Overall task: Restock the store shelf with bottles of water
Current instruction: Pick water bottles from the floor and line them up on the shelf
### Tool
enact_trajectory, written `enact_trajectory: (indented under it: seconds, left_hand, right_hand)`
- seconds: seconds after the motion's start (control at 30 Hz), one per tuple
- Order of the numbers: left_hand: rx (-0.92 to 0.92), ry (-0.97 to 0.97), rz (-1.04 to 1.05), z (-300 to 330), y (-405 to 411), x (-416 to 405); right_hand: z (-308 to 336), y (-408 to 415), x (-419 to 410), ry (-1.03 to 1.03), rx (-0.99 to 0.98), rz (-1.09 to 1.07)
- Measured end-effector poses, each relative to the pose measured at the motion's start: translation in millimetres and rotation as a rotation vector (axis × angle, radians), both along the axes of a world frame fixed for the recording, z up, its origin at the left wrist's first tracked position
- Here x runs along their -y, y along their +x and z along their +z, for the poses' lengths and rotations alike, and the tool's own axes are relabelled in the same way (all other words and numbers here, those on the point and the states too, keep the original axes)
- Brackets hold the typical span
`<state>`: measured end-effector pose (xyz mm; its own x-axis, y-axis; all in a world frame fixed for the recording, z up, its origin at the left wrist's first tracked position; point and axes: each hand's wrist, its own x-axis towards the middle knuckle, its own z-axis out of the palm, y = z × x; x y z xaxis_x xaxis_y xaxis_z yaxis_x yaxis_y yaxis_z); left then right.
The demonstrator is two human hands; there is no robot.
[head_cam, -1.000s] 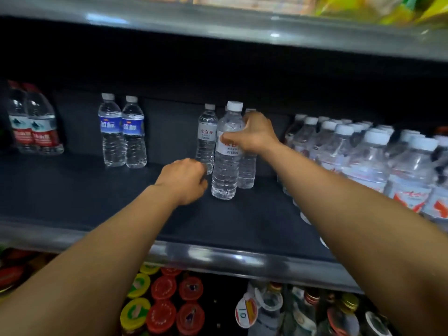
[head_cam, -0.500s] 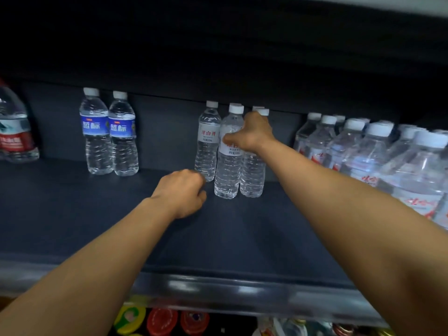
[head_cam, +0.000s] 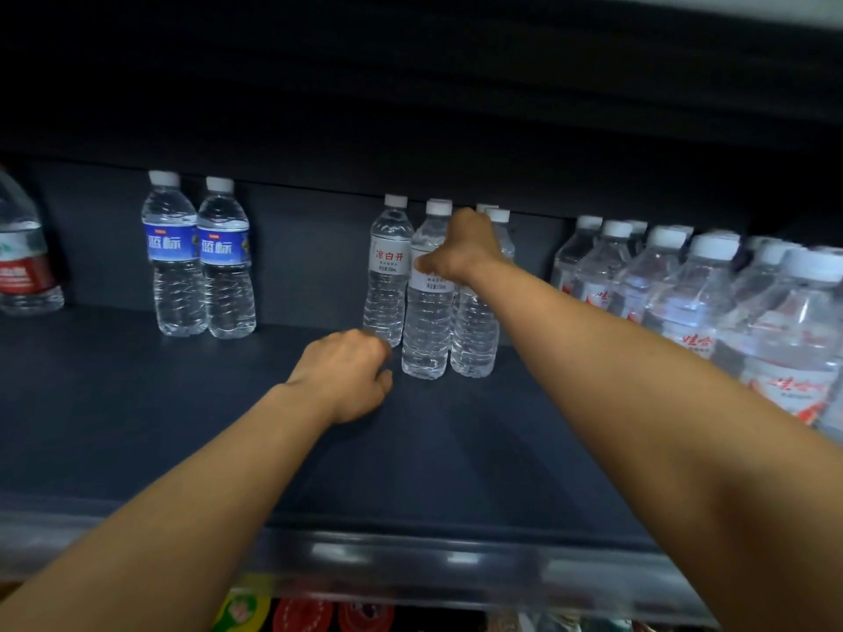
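Right hand (head_cam: 460, 253) fingers grasping water-filled bottle (head_cam: 426, 321); left hand (head_cam: 344, 376) fingers clenched, empty, on shelf (head_cam: 456, 449).

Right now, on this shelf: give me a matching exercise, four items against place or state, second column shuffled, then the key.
Things:
1. blue-label bottles
2. red-label bottle
3. right hand
4. left hand

Places or states:
A. fist on the shelf deck, holding nothing
B. far left edge of the view
C. a pair, left of centre, against the back wall
D. gripping a white-label bottle

Pairs: 1-C, 2-B, 3-D, 4-A
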<state>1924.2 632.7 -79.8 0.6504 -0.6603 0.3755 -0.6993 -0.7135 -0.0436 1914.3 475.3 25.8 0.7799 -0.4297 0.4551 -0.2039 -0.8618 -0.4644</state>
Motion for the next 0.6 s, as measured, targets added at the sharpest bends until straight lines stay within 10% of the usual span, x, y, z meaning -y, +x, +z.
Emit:
enact_trajectory:
  seconds: [0.6]
  left_hand:
    - [0.020,0.002,-0.027,-0.1,2.7,-5.2]
  right_hand:
    - [31.1,1.4,-0.8,-0.350,-0.212,0.035]
